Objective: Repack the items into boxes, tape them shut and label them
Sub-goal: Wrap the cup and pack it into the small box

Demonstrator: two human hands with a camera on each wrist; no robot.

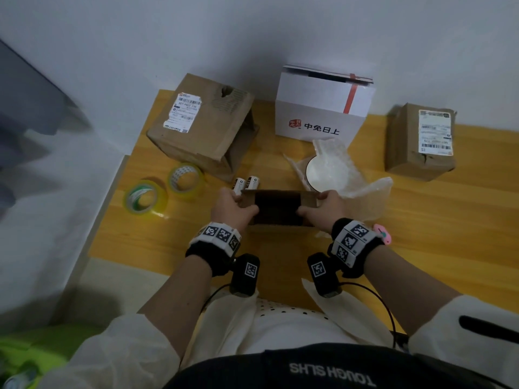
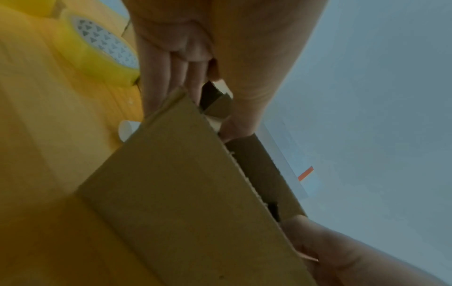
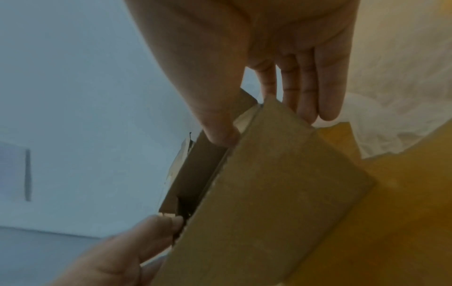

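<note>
Pale grey wall (image 1: 252, 32) backs a yellow wooden table (image 1: 435, 220) pushed up against it; near the table's front edge a small open cardboard box (image 1: 278, 209) sits between both hands, its dark inside facing up; the left hand (image 1: 231, 206) grips the box's left end, thumb over the rim and fingers (image 2: 159, 81) down the outer side, and the right hand (image 1: 325, 210) grips the right end the same way, thumb on the rim and fingers (image 3: 305, 92) along the outside; just beyond the left hand two white cylinders (image 1: 247, 183) lie side by side on the table; left of them lie two tape rolls, a yellow roll (image 1: 185, 178) and a green-cored roll (image 1: 141, 196), close together; beyond the right hand a round white item (image 1: 325, 172) rests on crumpled clear wrap (image 1: 365, 189); along the wall stand a torn brown carton (image 1: 205, 124) with a shipping label, a white carton (image 1: 323, 105) with a red strip and printed characters, and at the far right a smaller brown carton (image 1: 418, 141) with a label.
</note>
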